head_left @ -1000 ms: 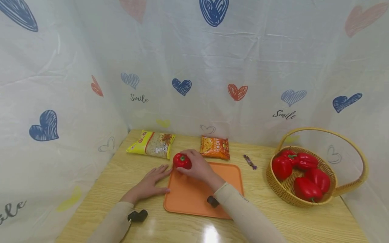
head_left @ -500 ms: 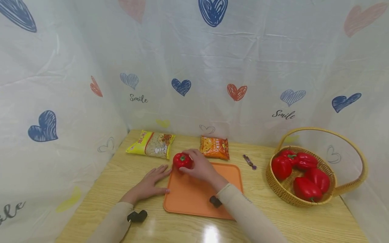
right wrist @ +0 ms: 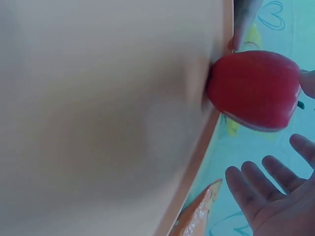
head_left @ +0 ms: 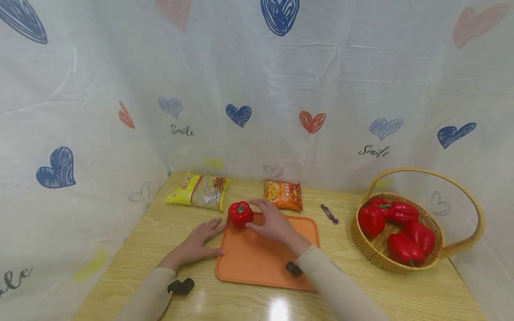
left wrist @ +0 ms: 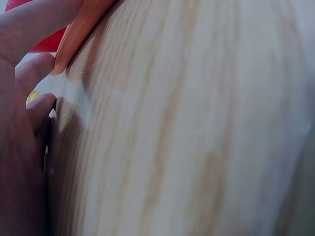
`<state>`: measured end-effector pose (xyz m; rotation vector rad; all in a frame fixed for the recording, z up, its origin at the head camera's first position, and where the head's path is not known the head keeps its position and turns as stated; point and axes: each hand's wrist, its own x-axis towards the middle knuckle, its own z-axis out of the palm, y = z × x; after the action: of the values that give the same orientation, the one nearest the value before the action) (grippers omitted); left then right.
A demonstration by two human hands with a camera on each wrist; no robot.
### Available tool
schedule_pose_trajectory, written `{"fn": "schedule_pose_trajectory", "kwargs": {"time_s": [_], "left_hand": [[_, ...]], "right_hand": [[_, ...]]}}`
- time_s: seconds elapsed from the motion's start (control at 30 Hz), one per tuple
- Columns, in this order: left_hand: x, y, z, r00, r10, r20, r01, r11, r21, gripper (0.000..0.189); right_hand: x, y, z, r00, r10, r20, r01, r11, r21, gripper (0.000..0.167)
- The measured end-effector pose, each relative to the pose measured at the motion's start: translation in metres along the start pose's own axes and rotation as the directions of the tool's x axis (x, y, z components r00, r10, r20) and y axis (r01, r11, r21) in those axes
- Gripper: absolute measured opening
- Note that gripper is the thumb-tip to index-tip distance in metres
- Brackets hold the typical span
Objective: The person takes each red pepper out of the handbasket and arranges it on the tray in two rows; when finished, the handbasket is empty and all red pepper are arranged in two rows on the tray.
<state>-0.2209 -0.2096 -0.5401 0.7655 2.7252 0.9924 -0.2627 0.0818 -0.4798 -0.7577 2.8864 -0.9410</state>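
Observation:
A red bell pepper [head_left: 240,214] stands upright on the far left corner of the orange tray [head_left: 261,263]. My right hand [head_left: 273,220] hovers just to its right, fingers spread and holding nothing. In the right wrist view the pepper [right wrist: 253,88] sits at the edge of the tray [right wrist: 98,98], with the spread fingers [right wrist: 270,196] apart from it. My left hand [head_left: 201,240] lies flat on the wooden table beside the tray's left edge. The left wrist view shows its fingers [left wrist: 24,123] resting on the table [left wrist: 197,123].
A wicker basket [head_left: 417,266] with several red peppers stands at the right. A yellow packet [head_left: 201,191] and an orange packet [head_left: 283,195] lie behind the tray, with a small purple wrapper [head_left: 330,213] to their right. Heart-printed curtains close in three sides.
My right hand has let go of the pepper and drawn back to the right with its fingers spread. The pepper stays on the tray's corner. The left hand has not moved.

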Motion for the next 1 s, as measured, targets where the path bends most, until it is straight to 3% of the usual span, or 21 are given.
{"fn": "schedule_pose_trajectory", "kwargs": {"time_s": [0.53,0.77,1.0], "left_hand": [[0.000,0.000,0.000,1.000,0.012,0.001,-0.012,1.000,0.000,0.083],[0.000,0.003,0.000,1.000,0.021,-0.005,-0.021,1.000,-0.010,0.083],[-0.001,0.005,-0.002,1.000,0.020,-0.005,-0.021,1.000,-0.015,0.083]], "right_hand": [[-0.025,0.017,-0.021,0.999,0.034,-0.039,-0.035,0.999,-0.002,0.071],[-0.038,0.023,-0.032,0.998,0.010,-0.063,-0.010,1.000,0.004,0.063],[-0.052,0.031,-0.041,0.996,0.034,-0.080,-0.035,0.999,-0.009,0.068]]}}
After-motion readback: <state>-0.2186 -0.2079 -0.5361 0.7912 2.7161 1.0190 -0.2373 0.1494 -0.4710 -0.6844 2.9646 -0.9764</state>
